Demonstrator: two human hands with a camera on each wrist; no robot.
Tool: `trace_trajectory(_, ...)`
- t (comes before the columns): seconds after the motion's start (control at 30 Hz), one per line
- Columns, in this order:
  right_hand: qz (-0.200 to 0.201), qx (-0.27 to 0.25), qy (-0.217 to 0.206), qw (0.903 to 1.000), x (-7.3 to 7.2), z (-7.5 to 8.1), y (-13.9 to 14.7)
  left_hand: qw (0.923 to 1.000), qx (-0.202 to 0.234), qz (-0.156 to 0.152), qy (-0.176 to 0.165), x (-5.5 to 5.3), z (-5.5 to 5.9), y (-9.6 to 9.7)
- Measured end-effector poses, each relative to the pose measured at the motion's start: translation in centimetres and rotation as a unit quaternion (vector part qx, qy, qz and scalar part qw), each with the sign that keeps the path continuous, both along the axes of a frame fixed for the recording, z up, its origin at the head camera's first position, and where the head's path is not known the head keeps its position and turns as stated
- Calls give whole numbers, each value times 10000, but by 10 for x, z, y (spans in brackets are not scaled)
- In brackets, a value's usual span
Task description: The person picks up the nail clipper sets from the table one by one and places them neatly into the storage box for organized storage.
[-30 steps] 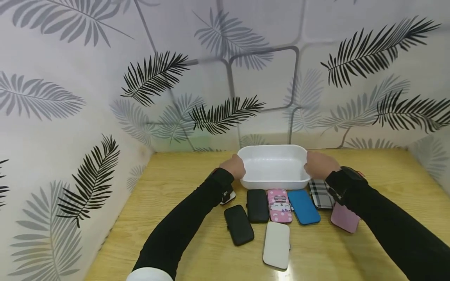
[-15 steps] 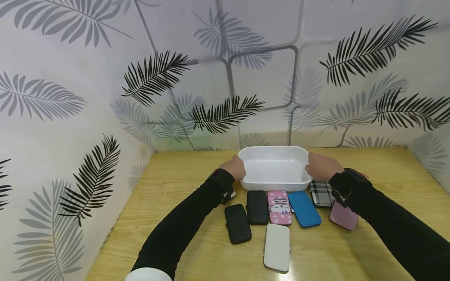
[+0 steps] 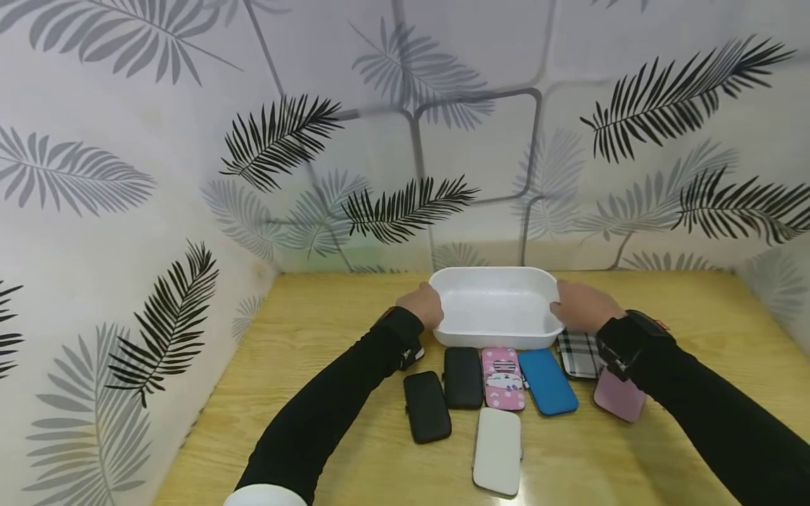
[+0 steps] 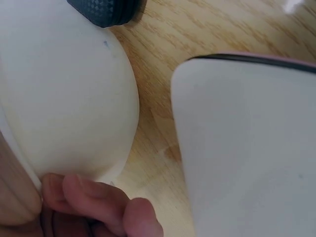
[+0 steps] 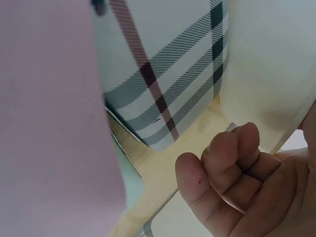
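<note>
A white plastic basin [image 3: 493,341] stands on the table near the wall. My left hand [image 3: 425,306] grips its left end, fingers curled below the rim in the left wrist view. At the right end, my right hand [image 3: 585,307] holds the rim with its fingers curled against the outer wall. Right at the basin's front side lie a black case [image 3: 463,379], a pink patterned case [image 3: 503,379] and a blue case [image 3: 548,381]. A plaid case [image 5: 168,64] lies under my right hand, with a plain pink case [image 5: 54,118] close to it.
Another black case [image 3: 427,407] and a white case [image 3: 497,451] lie nearer to me on the wooden table [image 3: 304,330]. A white case [image 4: 247,143] is beside my left wrist, mostly hidden in the head view. The leaf-patterned wall [image 3: 380,140] rises behind the basin.
Both hands have drawn the basin slightly toward me. The cases along its front side have shifted toward me with it, and so has the white case.
</note>
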State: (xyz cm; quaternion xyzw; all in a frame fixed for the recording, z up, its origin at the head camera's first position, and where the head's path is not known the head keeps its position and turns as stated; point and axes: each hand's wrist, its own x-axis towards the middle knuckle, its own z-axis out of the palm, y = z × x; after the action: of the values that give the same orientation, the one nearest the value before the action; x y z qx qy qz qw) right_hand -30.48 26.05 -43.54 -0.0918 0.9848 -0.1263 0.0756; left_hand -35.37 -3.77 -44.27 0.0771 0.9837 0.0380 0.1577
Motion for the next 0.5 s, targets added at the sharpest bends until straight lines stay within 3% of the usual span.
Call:
trace_trajectory(0.23,533,128,338,9979,-5,-12,16,9998,199,3,4,3,3,-2)
trace_trajectory(0.5,1069,-857,-9,9906,32,-1,36,9999,118,-64,25,2,3,-2)
